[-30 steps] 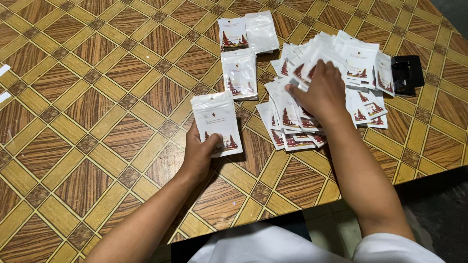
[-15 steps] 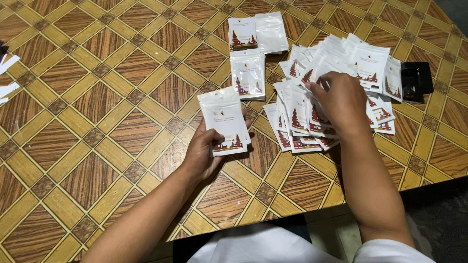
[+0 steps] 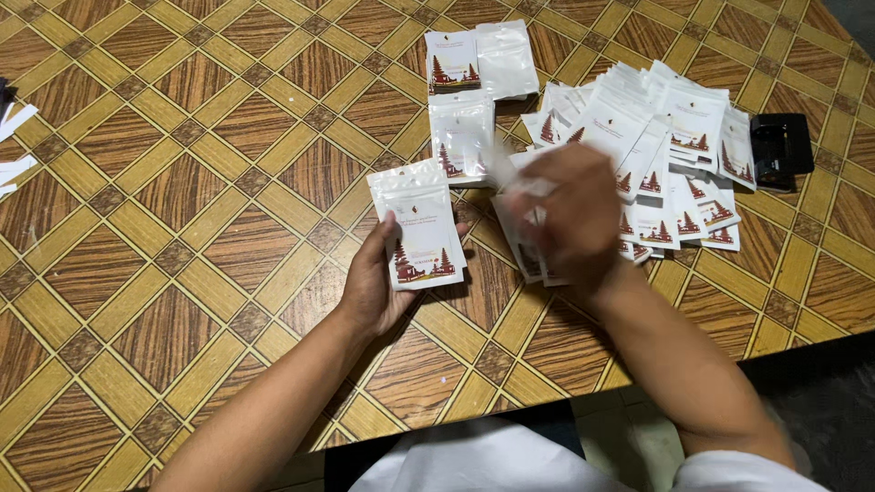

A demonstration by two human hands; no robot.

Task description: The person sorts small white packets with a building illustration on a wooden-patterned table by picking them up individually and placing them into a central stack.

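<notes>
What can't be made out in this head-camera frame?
- Right hand: motion-blurred, so its grip on a pouch cannot be judged.
- Pouches in the pile: overlapping, and the right hand covers its near edge, so they cannot be counted.
- White paper strips: cut off by the left edge.
- Black object: too small to identify.
- Left hand: its fingers lie under the held pouch, hidden from view.

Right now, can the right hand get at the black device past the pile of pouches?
Probably yes: the right hand is over the pile of pouches; the black device lies uncovered just beyond.
</notes>
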